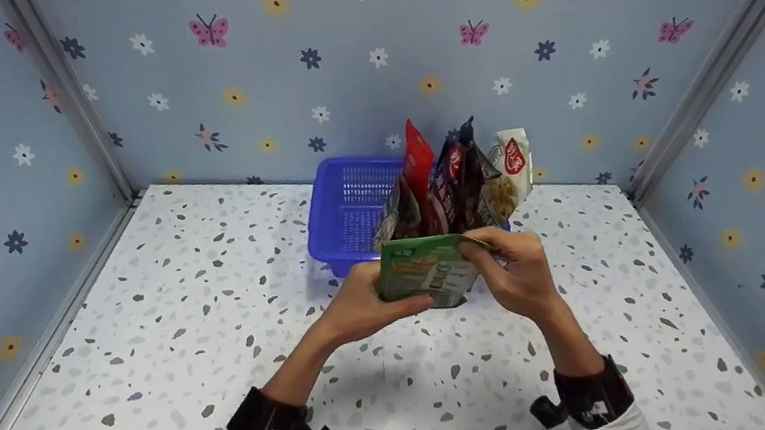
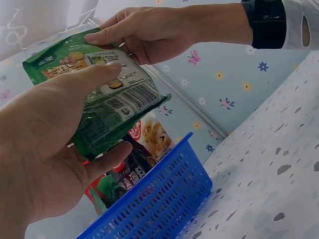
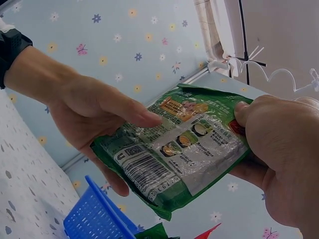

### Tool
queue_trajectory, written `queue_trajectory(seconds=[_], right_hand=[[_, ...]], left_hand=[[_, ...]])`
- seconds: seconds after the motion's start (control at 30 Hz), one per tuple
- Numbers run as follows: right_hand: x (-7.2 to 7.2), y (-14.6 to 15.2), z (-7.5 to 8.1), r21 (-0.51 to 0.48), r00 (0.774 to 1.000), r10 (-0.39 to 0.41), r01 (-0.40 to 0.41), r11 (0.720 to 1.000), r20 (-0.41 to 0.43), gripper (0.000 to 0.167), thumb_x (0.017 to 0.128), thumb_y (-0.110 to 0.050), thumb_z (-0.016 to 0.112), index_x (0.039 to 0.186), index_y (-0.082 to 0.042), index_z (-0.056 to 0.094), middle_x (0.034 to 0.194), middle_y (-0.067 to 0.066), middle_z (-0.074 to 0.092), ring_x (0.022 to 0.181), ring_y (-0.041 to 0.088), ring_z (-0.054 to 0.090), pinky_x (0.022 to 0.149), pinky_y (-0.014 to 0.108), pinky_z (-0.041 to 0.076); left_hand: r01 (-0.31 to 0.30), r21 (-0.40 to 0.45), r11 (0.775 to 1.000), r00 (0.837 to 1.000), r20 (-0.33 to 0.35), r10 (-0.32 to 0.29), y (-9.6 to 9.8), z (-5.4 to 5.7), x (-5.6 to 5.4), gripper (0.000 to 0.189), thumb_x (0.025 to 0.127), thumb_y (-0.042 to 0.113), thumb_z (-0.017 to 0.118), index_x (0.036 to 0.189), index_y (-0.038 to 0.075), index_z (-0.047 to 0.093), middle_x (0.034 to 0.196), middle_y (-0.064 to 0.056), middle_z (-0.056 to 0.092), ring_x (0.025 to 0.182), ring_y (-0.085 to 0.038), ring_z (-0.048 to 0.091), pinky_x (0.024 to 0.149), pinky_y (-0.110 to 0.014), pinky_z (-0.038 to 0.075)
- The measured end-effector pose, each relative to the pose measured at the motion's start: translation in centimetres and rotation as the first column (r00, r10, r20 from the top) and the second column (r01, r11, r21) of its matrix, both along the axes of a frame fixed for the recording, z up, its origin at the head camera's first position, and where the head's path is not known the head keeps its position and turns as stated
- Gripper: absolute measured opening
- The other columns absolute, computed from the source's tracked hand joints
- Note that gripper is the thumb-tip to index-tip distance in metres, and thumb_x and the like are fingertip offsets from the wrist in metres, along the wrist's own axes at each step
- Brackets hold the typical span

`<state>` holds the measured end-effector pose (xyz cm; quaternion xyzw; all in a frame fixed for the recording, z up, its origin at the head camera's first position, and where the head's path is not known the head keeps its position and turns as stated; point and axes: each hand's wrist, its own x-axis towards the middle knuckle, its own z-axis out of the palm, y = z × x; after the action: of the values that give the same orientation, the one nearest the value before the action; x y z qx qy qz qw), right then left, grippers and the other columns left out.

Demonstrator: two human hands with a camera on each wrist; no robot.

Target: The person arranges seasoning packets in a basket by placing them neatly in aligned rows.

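A green food packet [image 1: 428,269] is held up in front of the basket. My left hand [image 1: 358,308] grips it by one end, thumb over the printed back and fingers underneath. At the other end my right hand [image 1: 518,270] pinches an upper corner between thumb and fingers. The right wrist view shows the packet's back, with a barcode [image 3: 147,169], cooking pictures and crinkled clear-looking film. Behind it stands the blue plastic basket [image 1: 330,242], its front partly hidden by the packet and hands.
In the basket's right part, several packets stand upright: a red one [image 1: 417,157], dark purple ones [image 1: 456,177] and a white one [image 1: 513,150]. The basket stands near the back wall [image 1: 380,94] on a white speckled table [image 1: 212,293]. Flowered panels also flank both sides.
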<state>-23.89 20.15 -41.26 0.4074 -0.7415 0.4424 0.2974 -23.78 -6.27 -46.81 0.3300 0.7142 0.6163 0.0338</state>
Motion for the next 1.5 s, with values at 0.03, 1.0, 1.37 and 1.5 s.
queue_trajectory(seconds=[0.03, 1.0, 1.37, 1.5], right_hand=[[0.0, 0.0, 0.0, -0.002, 1.000, -0.001, 0.001, 1.000, 0.000, 0.023, 0.095, 0.020, 0.072, 0.105, 0.001, 0.082, 0.088, 0.015, 0.083, 0.070, 0.016, 0.074, 0.068, 0.016, 0.056], [-0.1, -0.1, 0.0, -0.045, 0.999, -0.027, 0.029, 0.999, 0.044, 0.017, 0.099, 0.016, 0.071, 0.103, 0.003, 0.081, 0.084, 0.016, 0.081, 0.071, 0.009, 0.072, 0.064, 0.015, 0.054], [0.6, -1.5, 0.0, -0.183, 0.961, -0.024, 0.078, 0.980, 0.277, 0.039, 0.109, 0.006, 0.065, 0.148, 0.010, 0.060, 0.142, 0.028, 0.073, 0.129, 0.006, 0.074, 0.109, 0.023, 0.061], [1.0, -2.4, -0.2, -0.240, 0.948, -0.046, 0.127, 0.963, 0.316, 0.039, 0.110, 0.003, 0.065, 0.149, 0.009, 0.061, 0.144, 0.027, 0.071, 0.131, 0.016, 0.074, 0.113, 0.026, 0.060]], left_hand=[[0.003, 0.002, 1.000, 1.000, 0.004, -0.003, 0.0, -0.1, 0.0, 0.041, 0.100, 0.020, 0.089, 0.140, 0.014, 0.079, 0.135, -0.010, 0.084, 0.123, -0.027, 0.082, 0.103, -0.038, 0.067], [-0.070, 0.098, 0.993, 0.997, 0.026, 0.068, 0.5, -0.6, -0.1, 0.023, 0.101, 0.010, 0.084, 0.123, 0.002, 0.085, 0.111, -0.020, 0.087, 0.078, -0.013, 0.075, 0.069, -0.032, 0.063], [-0.281, 0.142, 0.949, 0.947, -0.116, 0.298, 1.1, 0.3, 0.4, 0.015, 0.104, 0.013, 0.082, 0.115, 0.004, 0.087, 0.105, -0.013, 0.088, 0.087, -0.008, 0.077, 0.079, -0.023, 0.062], [-0.349, 0.188, 0.918, 0.872, -0.294, 0.392, 1.4, 0.2, 0.3, 0.013, 0.104, 0.008, 0.081, 0.115, 0.003, 0.087, 0.101, -0.014, 0.088, 0.083, -0.014, 0.078, 0.077, -0.023, 0.061]])
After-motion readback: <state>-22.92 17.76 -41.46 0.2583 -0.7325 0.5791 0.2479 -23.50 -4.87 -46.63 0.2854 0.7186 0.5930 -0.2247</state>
